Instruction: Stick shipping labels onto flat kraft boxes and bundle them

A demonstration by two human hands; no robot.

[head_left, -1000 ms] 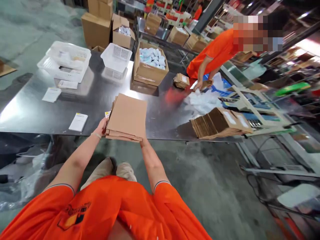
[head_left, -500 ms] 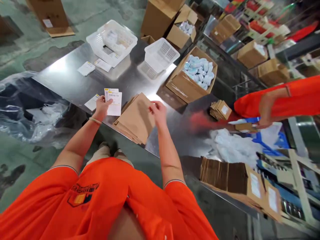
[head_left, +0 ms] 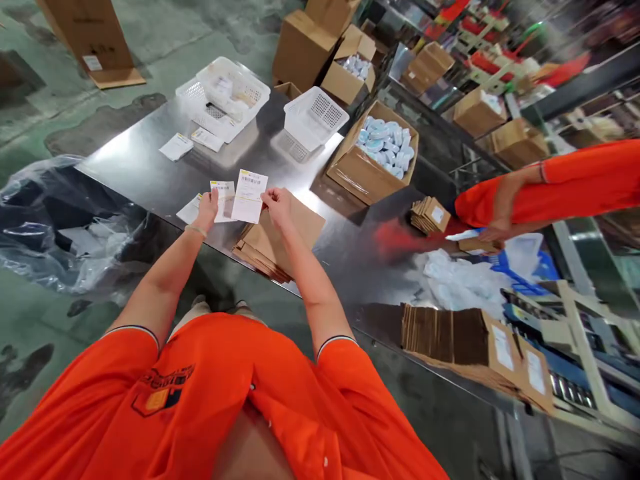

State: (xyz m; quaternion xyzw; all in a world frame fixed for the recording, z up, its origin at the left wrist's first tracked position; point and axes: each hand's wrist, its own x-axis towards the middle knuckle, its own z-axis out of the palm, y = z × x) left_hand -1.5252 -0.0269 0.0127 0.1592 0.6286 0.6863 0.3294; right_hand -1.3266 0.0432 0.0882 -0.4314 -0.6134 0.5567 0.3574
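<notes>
Between the fingers of my left hand [head_left: 208, 209] is a white shipping label [head_left: 225, 198] with a yellow top corner. My right hand [head_left: 278, 205] pinches a second white label [head_left: 250, 196] by its right edge; a barcode shows near its top. Both labels are side by side above the metal table [head_left: 145, 153]. Under my right hand and forearm lies a stack of flat brown cardboard mailers [head_left: 300, 230], partly covered by them. More labels [head_left: 189, 212] rest on the table beside my left hand.
Two white plastic baskets [head_left: 240, 127] [head_left: 315, 120] stand at the back. Right of them is a carton [head_left: 350, 175] of white-and-blue packets. A co-worker's arm [head_left: 505, 200] reaches in at right, near standing cardboard mailers [head_left: 440, 337]. A plastic-lined bin [head_left: 45, 247] is at left.
My right hand has moved left from the mailers and taken hold of one label. The two labels, overlapping in my left hand before, are now held apart.
</notes>
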